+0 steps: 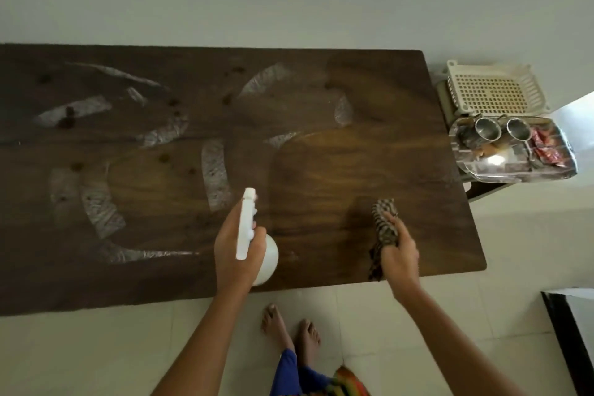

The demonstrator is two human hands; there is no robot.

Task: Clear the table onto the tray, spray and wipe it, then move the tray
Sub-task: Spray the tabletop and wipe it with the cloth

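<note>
The left hand (236,251) grips a white spray bottle (257,244) above the near edge of the dark wooden bench (353,90), its nozzle aimed across the bench top, while the right hand (400,254) clutches a bunched checked cloth (384,219) just above the bench's near right part. White smeared streaks (213,170) and dark spots mark the bench's left and middle. The shiny tray (511,170), holding two steel cups (488,128) and red packets (546,148), sits beyond the bench's right end, just beside a white plastic basket (496,90).

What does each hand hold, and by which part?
Left hand grips the white spray bottle by its neck; right hand grips the checked cloth around its middle.
</note>
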